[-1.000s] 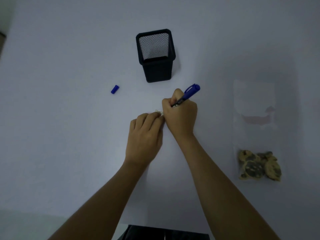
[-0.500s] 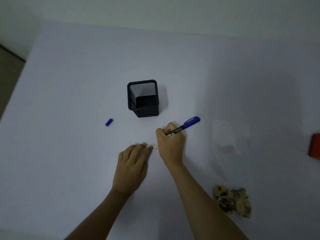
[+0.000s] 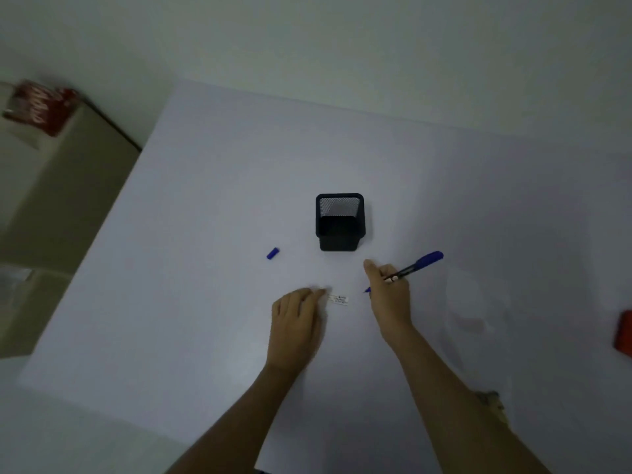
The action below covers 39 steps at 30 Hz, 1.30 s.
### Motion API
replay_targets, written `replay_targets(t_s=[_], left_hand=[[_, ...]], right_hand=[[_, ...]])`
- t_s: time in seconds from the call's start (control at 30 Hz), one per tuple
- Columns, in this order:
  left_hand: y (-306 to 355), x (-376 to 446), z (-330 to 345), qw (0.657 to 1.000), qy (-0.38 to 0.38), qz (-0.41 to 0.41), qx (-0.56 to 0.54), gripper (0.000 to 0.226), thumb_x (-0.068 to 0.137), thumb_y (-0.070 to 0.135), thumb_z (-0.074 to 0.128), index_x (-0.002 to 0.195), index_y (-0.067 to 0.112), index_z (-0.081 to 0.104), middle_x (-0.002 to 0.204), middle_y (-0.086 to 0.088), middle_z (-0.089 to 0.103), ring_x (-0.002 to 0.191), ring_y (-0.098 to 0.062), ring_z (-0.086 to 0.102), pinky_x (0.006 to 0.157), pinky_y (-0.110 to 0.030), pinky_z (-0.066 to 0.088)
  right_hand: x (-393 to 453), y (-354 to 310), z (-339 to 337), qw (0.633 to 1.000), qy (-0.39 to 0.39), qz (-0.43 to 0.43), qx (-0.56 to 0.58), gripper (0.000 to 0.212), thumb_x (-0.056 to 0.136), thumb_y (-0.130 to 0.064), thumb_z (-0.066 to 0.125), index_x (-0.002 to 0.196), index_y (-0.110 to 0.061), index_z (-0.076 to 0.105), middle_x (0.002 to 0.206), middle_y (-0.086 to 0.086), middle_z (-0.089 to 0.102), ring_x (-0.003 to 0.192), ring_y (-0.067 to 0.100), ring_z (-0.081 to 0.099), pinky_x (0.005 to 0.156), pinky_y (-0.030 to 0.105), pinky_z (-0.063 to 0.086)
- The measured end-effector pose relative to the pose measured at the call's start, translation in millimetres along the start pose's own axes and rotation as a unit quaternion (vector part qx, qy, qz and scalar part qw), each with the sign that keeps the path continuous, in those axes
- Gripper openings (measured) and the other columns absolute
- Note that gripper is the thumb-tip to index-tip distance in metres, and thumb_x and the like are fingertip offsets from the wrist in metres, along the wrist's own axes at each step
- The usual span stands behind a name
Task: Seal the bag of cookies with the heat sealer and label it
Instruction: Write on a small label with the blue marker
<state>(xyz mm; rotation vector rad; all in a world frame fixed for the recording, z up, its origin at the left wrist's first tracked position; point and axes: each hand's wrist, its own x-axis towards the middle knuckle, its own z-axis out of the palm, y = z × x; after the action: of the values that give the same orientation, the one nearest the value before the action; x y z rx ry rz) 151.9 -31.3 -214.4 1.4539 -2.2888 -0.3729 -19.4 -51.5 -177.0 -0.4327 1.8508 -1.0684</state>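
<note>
We see two bare hands over the white table point(image 3: 212, 200): the left hand point(image 3: 297, 321) lies palm-down and loose, grasping nothing, its fingertips just beside one small white paper label point(image 3: 338, 299) with dark writing on it, though we cannot tell if they touch it; the right hand point(image 3: 390, 295) is clenched around one blue marker pen point(image 3: 415, 265), uncapped, its tip pointing down toward the table just to the right of the label and its blue tail sticking up and away to the right. Taking the one black square mesh pen holder point(image 3: 340, 222) as our landmark, the label lies flat a little nearer to us than the holder, the single blue pen cap point(image 3: 272, 253) rests to the holder's left and slightly nearer, and the one clear plastic bag of cookies point(image 3: 473, 313) lies well to the holder's right and nearer, with its brown cookies mostly hidden behind the right forearm. One red object point(image 3: 624, 333) sits far right of the holder at the frame's edge.
</note>
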Motion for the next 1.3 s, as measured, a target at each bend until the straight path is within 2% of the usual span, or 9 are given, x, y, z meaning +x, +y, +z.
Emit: replay_targets(t_s=[0.13,0.27,0.5,0.6,0.67,0.8,0.93,1.07,1.3], left_hand=[[-19,35,-35,0.986,0.032,-0.159,-0.025,0.037,0.089,0.012,0.061,0.125,0.010,0.054,0.114,-0.012,0.058,0.099,-0.027,0.056,0.086,-0.036,0.044],[-47,67,-45,0.972,-0.033,-0.231,-0.004,0.048,0.091,0.029,0.059,0.134,0.012,0.045,0.129,-0.013,0.047,0.113,-0.028,0.048,0.094,-0.040,0.039],[-65,74,-37,0.979,-0.082,-0.188,-0.002,0.017,0.092,0.021,0.055,0.107,0.015,0.061,0.112,-0.005,0.057,0.102,-0.024,0.049,0.087,-0.034,0.033],[-68,69,-39,0.979,-0.071,-0.177,-0.073,0.010,0.093,0.017,0.055,0.098,0.014,0.063,0.105,-0.003,0.059,0.097,-0.023,0.053,0.084,-0.033,0.036],[-64,65,-49,0.964,-0.062,-0.187,-0.180,0.009,0.094,0.016,0.055,0.098,0.013,0.062,0.101,-0.003,0.062,0.090,-0.020,0.057,0.082,-0.031,0.046],[-49,59,-87,0.944,-0.055,-0.136,-0.296,0.009,0.093,0.015,0.057,0.100,0.016,0.062,0.096,0.006,0.064,0.088,-0.007,0.059,0.080,-0.008,0.045],[-39,55,-124,0.941,-0.050,-0.094,-0.321,0.012,0.093,0.013,0.056,0.102,0.014,0.063,0.097,0.011,0.063,0.091,0.005,0.058,0.082,-0.002,0.042],[-35,55,-146,0.934,-0.040,-0.091,-0.343,0.013,0.093,0.012,0.056,0.103,0.013,0.064,0.099,0.004,0.067,0.091,-0.005,0.061,0.084,-0.006,0.045],[-29,49,-164,0.933,-0.035,-0.088,-0.347,0.013,0.092,0.012,0.057,0.103,0.013,0.064,0.100,0.002,0.067,0.091,-0.006,0.061,0.084,-0.004,0.044]], right_hand=[[-13,-11,-9,1.000,-0.008,0.010,0.001,0.034,0.087,-0.036,0.068,0.067,-0.013,0.051,0.056,0.000,0.049,0.050,0.009,0.045,0.050,0.024,0.039],[-28,-21,-12,0.998,-0.051,0.029,0.003,0.020,0.086,-0.028,0.069,0.085,-0.009,0.063,0.068,0.003,0.061,0.053,0.009,0.052,0.045,0.019,0.045],[-53,-38,-9,0.987,-0.115,0.085,0.076,0.021,0.095,-0.018,0.054,0.093,-0.009,0.073,0.089,0.012,0.072,0.074,0.022,0.067,0.062,0.030,0.055],[-61,-45,0,0.986,-0.118,0.085,0.077,0.018,0.093,-0.018,0.057,0.097,-0.008,0.071,0.091,0.012,0.074,0.079,0.024,0.070,0.068,0.033,0.057],[-67,-50,10,0.986,-0.121,0.082,0.085,0.017,0.093,-0.018,0.058,0.099,-0.006,0.069,0.092,0.012,0.074,0.081,0.026,0.071,0.072,0.035,0.057],[-82,-61,24,0.983,-0.147,0.053,0.096,0.016,0.094,-0.018,0.058,0.098,-0.007,0.068,0.092,0.010,0.075,0.086,0.028,0.072,0.080,0.039,0.057],[-99,-76,34,0.983,-0.152,0.026,0.100,0.017,0.094,-0.019,0.057,0.101,-0.008,0.067,0.094,0.011,0.075,0.088,0.029,0.072,0.081,0.039,0.057],[-111,-89,42,0.983,-0.161,-0.001,0.091,0.014,0.094,-0.020,0.057,0.099,-0.011,0.068,0.091,0.007,0.076,0.086,0.026,0.072,0.079,0.036,0.058],[-124,-97,46,0.981,-0.171,-0.027,0.093,0.014,0.094,-0.017,0.056,0.094,-0.012,0.068,0.088,0.006,0.076,0.083,0.026,0.073,0.081,0.038,0.057]])
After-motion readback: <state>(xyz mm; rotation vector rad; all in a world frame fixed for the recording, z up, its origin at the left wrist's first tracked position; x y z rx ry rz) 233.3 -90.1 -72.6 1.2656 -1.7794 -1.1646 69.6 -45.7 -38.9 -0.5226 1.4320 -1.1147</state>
